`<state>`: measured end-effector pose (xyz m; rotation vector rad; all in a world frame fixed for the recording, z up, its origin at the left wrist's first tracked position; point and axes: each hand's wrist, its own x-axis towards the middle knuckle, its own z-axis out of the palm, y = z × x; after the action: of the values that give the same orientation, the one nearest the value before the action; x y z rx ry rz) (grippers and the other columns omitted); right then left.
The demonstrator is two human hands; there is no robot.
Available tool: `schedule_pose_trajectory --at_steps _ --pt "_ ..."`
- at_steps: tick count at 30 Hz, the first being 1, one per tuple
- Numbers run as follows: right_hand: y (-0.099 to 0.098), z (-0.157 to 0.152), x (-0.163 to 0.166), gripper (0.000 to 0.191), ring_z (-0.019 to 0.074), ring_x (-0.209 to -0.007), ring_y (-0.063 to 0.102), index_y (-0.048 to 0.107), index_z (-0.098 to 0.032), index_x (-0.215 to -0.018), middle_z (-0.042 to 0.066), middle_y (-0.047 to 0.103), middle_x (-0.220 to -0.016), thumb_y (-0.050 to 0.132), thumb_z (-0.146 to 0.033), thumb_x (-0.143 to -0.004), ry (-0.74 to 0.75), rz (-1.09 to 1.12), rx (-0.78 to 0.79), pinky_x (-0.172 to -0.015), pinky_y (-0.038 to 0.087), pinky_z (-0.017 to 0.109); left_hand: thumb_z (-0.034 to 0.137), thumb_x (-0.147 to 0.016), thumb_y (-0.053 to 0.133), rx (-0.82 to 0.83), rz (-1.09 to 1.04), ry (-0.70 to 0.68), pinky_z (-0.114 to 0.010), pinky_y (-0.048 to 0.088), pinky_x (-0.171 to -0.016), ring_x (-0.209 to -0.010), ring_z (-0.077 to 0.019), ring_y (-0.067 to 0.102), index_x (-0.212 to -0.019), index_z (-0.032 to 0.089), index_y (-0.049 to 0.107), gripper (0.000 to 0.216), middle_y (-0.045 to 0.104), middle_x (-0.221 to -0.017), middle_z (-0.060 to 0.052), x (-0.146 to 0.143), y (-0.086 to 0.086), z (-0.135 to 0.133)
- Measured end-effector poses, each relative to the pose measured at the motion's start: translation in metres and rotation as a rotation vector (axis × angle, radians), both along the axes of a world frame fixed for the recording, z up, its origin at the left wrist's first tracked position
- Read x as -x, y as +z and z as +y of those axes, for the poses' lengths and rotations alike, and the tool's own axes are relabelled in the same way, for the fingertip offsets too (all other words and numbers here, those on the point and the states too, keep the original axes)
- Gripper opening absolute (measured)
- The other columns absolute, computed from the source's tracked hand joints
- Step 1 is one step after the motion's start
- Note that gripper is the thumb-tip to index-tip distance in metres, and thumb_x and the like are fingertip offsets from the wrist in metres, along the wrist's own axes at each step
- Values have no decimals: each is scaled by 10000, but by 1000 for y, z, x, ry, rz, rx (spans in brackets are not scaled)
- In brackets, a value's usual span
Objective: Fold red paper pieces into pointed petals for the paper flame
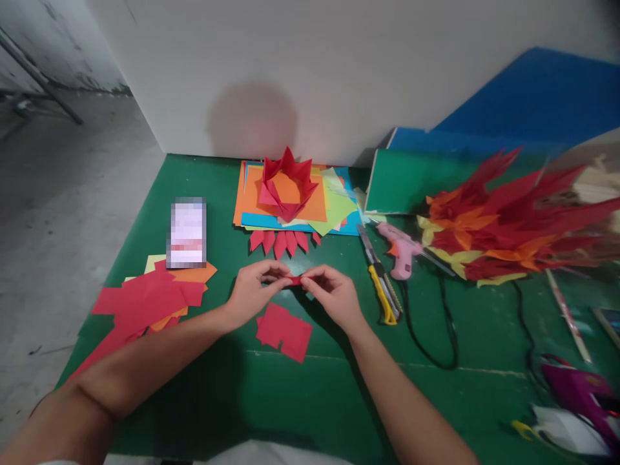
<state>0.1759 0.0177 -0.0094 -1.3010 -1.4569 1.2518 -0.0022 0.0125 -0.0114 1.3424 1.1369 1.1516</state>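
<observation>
Between my two hands is a small folded piece of red paper [296,281], pinched at both ends above the table. My left hand [256,290] grips its left end with thumb and fingers. On the other end, my right hand [334,294] closes in the same way. Just beyond lies a row of small pointed red paper petals [279,245]. Nearer to me are several red paper pieces [285,329], overlapping, with a notch in one edge. A ring of folded red paper points [289,184] sits on a stack of coloured sheets [249,213].
A phone [187,232] and red and orange paper scraps [145,297] lie left. To the right are a yellow utility knife [382,294], a pink glue gun [401,252] with a black cord, and a flame-like paper piece [508,219]. A white board [339,77] stands behind.
</observation>
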Motion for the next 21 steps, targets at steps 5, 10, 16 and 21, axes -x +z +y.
schedule_pose_trajectory --at_steps 5,10,16,21 --pt "1 0 1 216 117 -553 534 586 -191 -706 -11 576 -618 663 -387 -750 10 -11 -24 -531 441 244 255 -751 699 49 -22 -19 -238 580 -700 -712 -130 675 -789 157 671 109 697 -771 -18 0 -1 -2" --pt "1 0 2 207 114 -561 530 579 -192 -703 -10 571 -626 647 -376 -769 9 -11 -28 -531 435 241 288 -749 690 126 -83 -15 -264 590 -712 -728 -148 691 -816 159 670 147 710 -800 -33 0 -2 -2" --pt "-2 1 1 197 137 -607 571 628 -189 -766 21 623 -686 638 -385 -778 35 -71 -35 -555 465 257 301 -709 720 195 -147 9 -287 589 -732 -761 -153 688 -856 153 623 231 706 -850 -52 2 -6 -1" --pt "-6 1 -1 203 175 -714 630 682 -209 -900 49 691 -812 643 -367 -779 74 -101 -46 -646 509 299 275 -691 739 201 -174 36 -255 575 -706 -725 -122 661 -873 159 577 270 666 -801 -23 3 -8 -3"
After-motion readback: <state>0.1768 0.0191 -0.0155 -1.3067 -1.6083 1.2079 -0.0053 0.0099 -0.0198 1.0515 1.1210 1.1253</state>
